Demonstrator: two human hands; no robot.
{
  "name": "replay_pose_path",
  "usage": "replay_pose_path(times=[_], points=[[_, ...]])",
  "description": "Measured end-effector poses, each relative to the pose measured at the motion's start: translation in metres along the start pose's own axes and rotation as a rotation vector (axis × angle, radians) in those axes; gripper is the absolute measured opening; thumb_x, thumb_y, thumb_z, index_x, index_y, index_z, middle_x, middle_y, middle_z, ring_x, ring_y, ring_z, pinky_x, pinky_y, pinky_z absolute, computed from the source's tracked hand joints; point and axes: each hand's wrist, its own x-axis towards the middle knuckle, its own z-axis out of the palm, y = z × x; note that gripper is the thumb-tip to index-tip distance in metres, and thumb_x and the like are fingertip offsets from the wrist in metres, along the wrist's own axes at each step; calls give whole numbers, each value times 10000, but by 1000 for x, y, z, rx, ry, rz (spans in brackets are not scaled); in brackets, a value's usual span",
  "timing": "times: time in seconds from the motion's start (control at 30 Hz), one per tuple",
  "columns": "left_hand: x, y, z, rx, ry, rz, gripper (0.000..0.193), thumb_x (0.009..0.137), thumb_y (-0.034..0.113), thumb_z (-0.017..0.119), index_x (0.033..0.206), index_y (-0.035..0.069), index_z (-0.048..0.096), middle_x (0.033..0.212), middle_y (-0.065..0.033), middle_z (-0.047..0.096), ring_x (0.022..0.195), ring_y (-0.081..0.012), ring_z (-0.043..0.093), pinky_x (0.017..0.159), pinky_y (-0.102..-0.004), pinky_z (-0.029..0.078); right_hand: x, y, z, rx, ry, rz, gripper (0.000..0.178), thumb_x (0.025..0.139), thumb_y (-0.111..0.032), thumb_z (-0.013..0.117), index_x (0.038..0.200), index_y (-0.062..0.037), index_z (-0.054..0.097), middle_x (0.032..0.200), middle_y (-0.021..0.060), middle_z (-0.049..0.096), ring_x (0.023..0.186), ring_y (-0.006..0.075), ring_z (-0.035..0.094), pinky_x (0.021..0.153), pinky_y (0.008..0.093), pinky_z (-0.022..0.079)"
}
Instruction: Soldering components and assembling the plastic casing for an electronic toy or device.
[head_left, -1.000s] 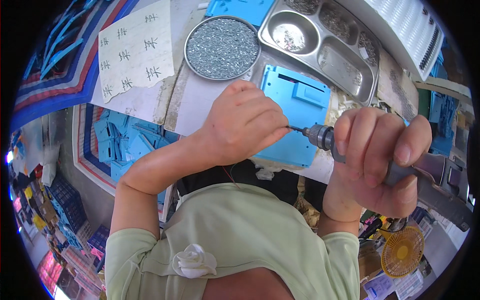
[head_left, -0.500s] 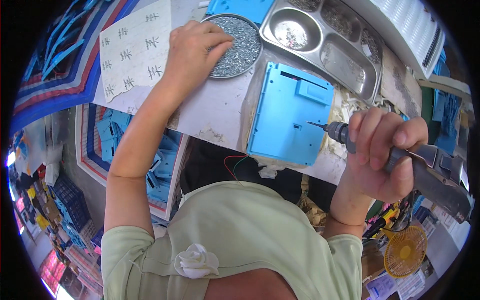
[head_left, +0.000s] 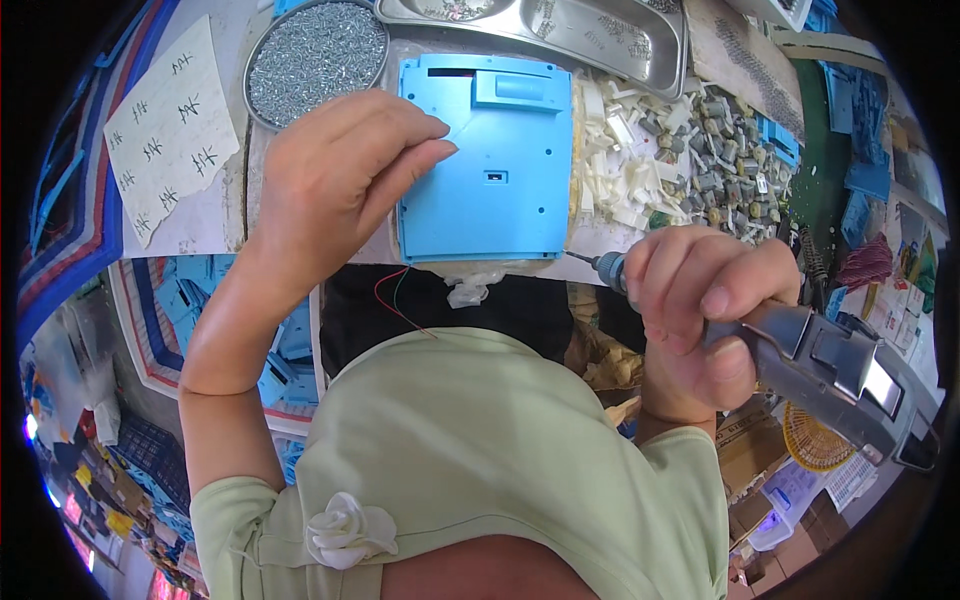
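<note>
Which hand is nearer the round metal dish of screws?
Left. The left hand sits just below the round metal dish of screws; the right hand grips a grey electric screwdriver far across the bench.

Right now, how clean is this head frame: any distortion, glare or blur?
Head view: strong fisheye bending and black corners; left hand and blue panel sharp; glare on the metal tray; electric screwdriver in the right hand slightly soft toward the rim.

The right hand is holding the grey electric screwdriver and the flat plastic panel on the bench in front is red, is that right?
Not quite: in the head view the flat plastic panel is light blue, not red. The right hand does hold the grey electric screwdriver, and the panel lies on the bench in front.
</note>
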Motion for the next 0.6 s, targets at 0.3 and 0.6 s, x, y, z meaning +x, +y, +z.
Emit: replay_pose_path(times=[0.3, 0.6], points=[[-5, 2, 8, 8, -144, -29, 124, 834, 24, 780, 914, 34, 686, 942, -91, 725, 835, -239, 682, 736, -334, 497, -9, 8, -1, 73, -43, 4, 297, 893, -153, 773, 1058, -30, 559, 701, 64, 576, 624, 180, 542, 601, 352, 464], [-13, -1, 29, 29, -85, 64, 149, 805, 82, 787, 892, 59, 668, 1116, -76, 750, 1119, -286, 678, 931, -431, 508, -7, 28, 7, -101, -131, -73, 219, 829, -34, 775, 896, -29, 566, 636, 64, 581, 531, 218, 576, 530, 348, 488]])
